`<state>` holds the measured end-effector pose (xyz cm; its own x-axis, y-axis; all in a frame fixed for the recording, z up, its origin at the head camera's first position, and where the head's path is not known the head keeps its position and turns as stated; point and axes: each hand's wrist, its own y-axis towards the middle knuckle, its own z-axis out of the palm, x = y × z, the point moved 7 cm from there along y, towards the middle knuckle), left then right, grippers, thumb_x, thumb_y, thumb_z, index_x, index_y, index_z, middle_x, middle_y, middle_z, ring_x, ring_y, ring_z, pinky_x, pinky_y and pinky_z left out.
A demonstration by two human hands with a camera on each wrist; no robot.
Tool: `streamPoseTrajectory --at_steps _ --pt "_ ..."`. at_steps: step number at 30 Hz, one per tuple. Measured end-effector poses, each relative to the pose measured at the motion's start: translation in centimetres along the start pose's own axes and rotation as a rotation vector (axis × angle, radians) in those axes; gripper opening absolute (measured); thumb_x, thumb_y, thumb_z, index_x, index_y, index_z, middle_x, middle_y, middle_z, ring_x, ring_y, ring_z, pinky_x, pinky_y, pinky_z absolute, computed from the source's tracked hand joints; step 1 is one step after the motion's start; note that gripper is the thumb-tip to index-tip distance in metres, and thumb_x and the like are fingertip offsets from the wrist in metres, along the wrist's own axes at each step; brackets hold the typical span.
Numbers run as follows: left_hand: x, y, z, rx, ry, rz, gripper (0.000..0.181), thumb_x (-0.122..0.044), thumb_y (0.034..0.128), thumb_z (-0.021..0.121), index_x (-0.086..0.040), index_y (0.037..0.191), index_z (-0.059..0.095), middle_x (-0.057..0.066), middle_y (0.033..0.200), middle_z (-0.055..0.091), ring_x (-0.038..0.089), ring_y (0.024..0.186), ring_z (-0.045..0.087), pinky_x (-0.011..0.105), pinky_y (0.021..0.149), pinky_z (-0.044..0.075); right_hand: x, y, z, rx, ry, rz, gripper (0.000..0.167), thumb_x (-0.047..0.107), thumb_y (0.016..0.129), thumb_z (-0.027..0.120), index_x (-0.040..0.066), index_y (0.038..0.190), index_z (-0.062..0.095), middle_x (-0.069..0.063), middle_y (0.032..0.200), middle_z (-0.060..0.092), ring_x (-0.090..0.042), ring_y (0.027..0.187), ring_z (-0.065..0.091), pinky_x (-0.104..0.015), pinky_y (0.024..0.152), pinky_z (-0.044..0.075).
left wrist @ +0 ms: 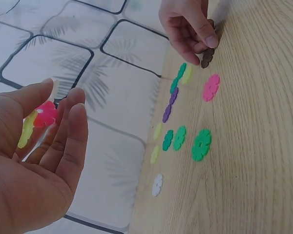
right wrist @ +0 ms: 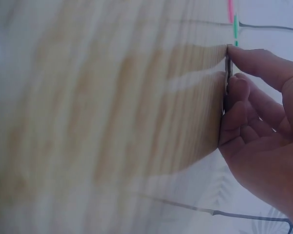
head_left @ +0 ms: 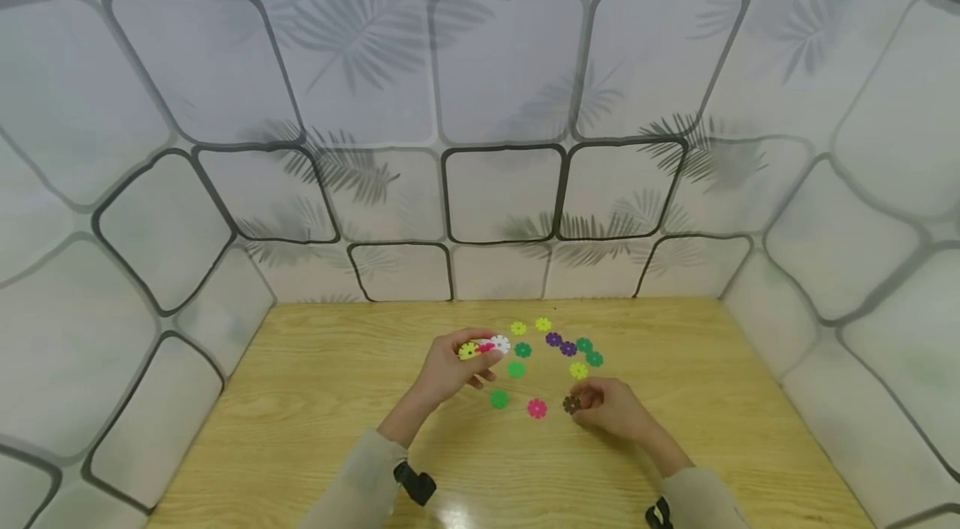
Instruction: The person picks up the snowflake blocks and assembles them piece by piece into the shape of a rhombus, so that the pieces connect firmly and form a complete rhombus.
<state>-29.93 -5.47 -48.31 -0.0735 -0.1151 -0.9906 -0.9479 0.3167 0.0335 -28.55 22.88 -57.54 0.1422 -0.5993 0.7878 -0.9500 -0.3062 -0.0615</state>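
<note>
My left hand is raised over the table, pinching a small joined group of notched plastic flower discs between thumb and fingers. In that group the left wrist view shows a yellow disc, a pink disc and a whitish one, partly hidden. On the right, my other hand pinches a brown flower disc by its edge, down at the tabletop. Edge-on in the right wrist view, the brown disc sits between thumb and fingertips. A pink disc lies flat just left of it.
Loose discs lie between and beyond the hands: a white one, green ones, yellow ones, purple ones and teal ones. The wooden table meets patterned cloth walls at the back and sides.
</note>
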Motion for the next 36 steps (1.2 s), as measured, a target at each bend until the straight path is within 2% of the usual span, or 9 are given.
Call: streamPoseTrajectory --at_steps 6,12,20,25,29,36 --pt "0.0 0.1 0.2 0.009 0.008 0.011 0.044 -0.019 0.0977 0.078 -0.003 0.138 0.067 0.014 0.095 0.08 0.05 0.087 0.076 0.034 0.064 0.066 0.5 -0.3 -0.1 -0.003 -0.003 -0.009 0.027 0.013 0.088 0.085 0.005 0.112 0.076 -0.001 0.088 0.064 -0.011 0.075 0.054 -0.022 0.064 0.046" --pt "0.0 0.0 0.2 0.006 0.006 0.0 0.042 -0.019 0.0976 0.078 -0.007 0.137 0.069 0.012 0.095 0.08 0.048 0.086 0.077 0.034 0.064 0.066 0.6 -0.3 -0.1 -0.011 -0.01 0.027 0.026 0.012 0.087 0.085 0.006 0.111 0.075 -0.001 0.088 0.064 -0.013 0.077 0.054 -0.022 0.065 0.046" --pt "-0.1 -0.2 0.2 0.008 0.005 0.009 0.047 -0.02 0.0982 0.077 0.0 0.139 0.065 0.013 0.094 0.08 0.04 0.082 0.079 0.034 0.064 0.066 0.5 -0.1 0.0 -0.024 -0.037 0.057 0.025 0.011 0.088 0.084 0.006 0.11 0.075 -0.001 0.089 0.063 -0.017 0.081 0.054 -0.023 0.066 0.046" --pt "0.1 -0.1 0.0 0.004 0.01 0.005 0.046 -0.02 0.0975 0.078 -0.003 0.138 0.067 0.013 0.093 0.08 0.04 0.081 0.079 0.035 0.064 0.066 0.7 0.1 0.1 -0.02 -0.057 0.069 0.025 0.011 0.086 0.085 0.007 0.108 0.073 -0.001 0.09 0.064 -0.015 0.081 0.054 -0.023 0.068 0.047" --pt "0.2 0.1 -0.1 -0.001 0.019 -0.003 0.043 -0.021 0.0971 0.079 -0.007 0.137 0.069 0.012 0.094 0.08 0.038 0.081 0.079 0.035 0.064 0.066 1.1 0.3 0.2 -0.008 -0.067 0.043 0.026 0.009 0.085 0.085 0.007 0.107 0.07 -0.002 0.092 0.064 -0.015 0.084 0.056 -0.024 0.07 0.048" --pt "-0.2 0.3 -0.2 0.011 0.029 0.014 0.046 -0.021 0.0976 0.078 -0.003 0.139 0.067 0.016 0.097 0.08 0.035 0.079 0.079 0.036 0.065 0.066 2.2 0.2 0.0 -0.005 -0.077 -0.004 0.026 0.007 0.085 0.085 0.006 0.105 0.069 -0.002 0.092 0.066 -0.015 0.083 0.058 -0.024 0.07 0.049"
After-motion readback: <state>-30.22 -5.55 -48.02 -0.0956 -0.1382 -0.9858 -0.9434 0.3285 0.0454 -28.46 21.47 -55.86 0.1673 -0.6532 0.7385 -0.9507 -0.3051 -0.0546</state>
